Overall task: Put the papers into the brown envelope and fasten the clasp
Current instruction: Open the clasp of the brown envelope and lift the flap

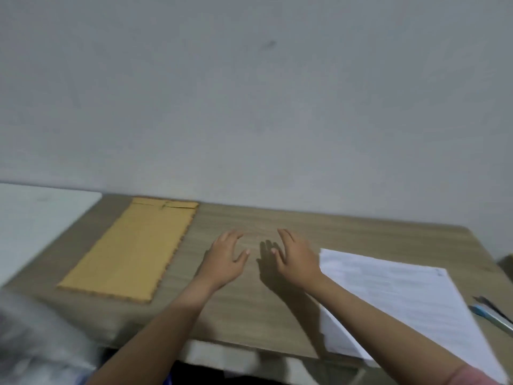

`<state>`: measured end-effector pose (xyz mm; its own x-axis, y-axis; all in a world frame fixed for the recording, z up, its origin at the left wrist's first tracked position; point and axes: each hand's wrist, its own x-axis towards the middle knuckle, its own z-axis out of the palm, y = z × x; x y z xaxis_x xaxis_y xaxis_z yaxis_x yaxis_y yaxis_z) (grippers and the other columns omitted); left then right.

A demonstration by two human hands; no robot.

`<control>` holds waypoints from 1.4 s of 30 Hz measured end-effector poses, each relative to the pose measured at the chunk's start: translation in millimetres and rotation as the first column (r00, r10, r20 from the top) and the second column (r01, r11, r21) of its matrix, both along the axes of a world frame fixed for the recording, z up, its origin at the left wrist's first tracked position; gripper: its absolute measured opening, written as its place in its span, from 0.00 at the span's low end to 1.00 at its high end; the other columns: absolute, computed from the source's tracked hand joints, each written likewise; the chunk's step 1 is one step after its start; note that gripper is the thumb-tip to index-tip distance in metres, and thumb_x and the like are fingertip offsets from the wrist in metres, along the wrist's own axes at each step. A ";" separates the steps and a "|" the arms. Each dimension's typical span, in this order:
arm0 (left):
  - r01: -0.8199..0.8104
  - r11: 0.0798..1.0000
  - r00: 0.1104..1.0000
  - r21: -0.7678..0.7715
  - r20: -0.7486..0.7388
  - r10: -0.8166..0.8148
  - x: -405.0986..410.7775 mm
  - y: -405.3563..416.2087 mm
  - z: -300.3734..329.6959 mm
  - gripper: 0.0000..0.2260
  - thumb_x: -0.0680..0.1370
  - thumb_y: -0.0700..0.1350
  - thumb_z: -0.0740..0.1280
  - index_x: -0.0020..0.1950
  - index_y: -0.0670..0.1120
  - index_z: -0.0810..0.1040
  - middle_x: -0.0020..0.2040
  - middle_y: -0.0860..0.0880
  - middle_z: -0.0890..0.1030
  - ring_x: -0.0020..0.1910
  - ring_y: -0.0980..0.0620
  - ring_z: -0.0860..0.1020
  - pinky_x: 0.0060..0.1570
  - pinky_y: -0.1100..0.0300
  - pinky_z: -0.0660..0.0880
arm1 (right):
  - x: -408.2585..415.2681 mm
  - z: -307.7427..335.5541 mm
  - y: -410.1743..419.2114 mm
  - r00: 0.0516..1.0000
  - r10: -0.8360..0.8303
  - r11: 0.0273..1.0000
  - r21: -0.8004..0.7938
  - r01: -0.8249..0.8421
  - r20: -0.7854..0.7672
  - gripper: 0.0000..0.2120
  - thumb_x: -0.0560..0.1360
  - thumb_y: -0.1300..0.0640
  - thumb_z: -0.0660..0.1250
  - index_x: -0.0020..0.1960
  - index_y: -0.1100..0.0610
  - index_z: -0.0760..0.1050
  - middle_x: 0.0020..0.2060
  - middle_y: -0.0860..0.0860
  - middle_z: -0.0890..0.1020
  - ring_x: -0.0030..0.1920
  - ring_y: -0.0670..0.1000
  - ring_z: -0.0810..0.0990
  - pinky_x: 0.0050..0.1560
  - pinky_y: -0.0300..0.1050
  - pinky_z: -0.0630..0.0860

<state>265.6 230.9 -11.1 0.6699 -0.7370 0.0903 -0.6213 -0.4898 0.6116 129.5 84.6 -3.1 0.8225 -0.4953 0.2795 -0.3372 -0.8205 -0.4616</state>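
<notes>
The right forearm hides part of the papers.

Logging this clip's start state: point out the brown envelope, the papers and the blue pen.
brown envelope (130,251), head view, middle of its face.
papers (402,295), head view, middle of the top sheet.
blue pen (490,315), head view, on its barrel.

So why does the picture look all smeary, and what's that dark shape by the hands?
In the head view the whole frame is motion-blurred, worst at the lower left corner; print on the papers can't be read. The dark shape is the right hand casting a shadow on the table, beside the left hand. The brown envelope has soft edges too.
</notes>
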 end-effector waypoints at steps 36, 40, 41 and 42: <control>0.036 0.956 0.987 0.292 0.139 -0.080 208.7 158.7 -62.7 0.37 0.74 0.69 0.55 0.76 0.47 0.58 0.78 0.46 0.52 0.76 0.45 0.52 0.74 0.44 0.51 | 129.9 -68.7 191.9 0.907 0.240 0.971 0.074 -0.228 -0.347 0.34 0.71 0.31 0.55 0.72 0.46 0.59 0.74 0.48 0.59 0.72 0.49 0.56 0.71 0.55 0.57; 0.081 0.945 0.977 0.316 0.164 -0.139 174.4 139.4 -68.7 0.42 0.71 0.73 0.49 0.77 0.48 0.52 0.79 0.48 0.49 0.77 0.46 0.49 0.73 0.43 0.49 | 88.3 -61.9 179.8 0.918 0.199 0.980 0.056 -0.192 -0.343 0.32 0.70 0.29 0.56 0.68 0.45 0.66 0.66 0.46 0.68 0.64 0.48 0.65 0.64 0.48 0.64; 0.090 0.944 0.971 0.316 0.182 -0.153 163.0 136.3 -69.6 0.41 0.71 0.72 0.50 0.77 0.48 0.53 0.79 0.48 0.50 0.77 0.47 0.50 0.73 0.43 0.50 | 81.9 -59.6 175.7 0.928 0.178 0.984 0.049 -0.172 -0.327 0.29 0.71 0.31 0.57 0.65 0.46 0.69 0.60 0.46 0.72 0.59 0.47 0.68 0.60 0.45 0.67; 0.095 0.945 0.965 0.313 0.204 -0.165 151.5 133.8 -69.7 0.41 0.72 0.72 0.51 0.77 0.49 0.53 0.78 0.48 0.52 0.76 0.46 0.51 0.72 0.44 0.51 | 78.5 -57.4 170.8 0.941 0.147 0.989 0.041 -0.141 -0.305 0.26 0.72 0.32 0.57 0.60 0.47 0.73 0.54 0.46 0.74 0.53 0.47 0.70 0.54 0.43 0.69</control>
<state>417.1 364.7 -80.8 0.5542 -0.8323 -0.0105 -0.7957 -0.5335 0.2870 208.0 255.4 -60.6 0.9298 -0.3679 -0.0050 -0.3436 -0.8632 -0.3699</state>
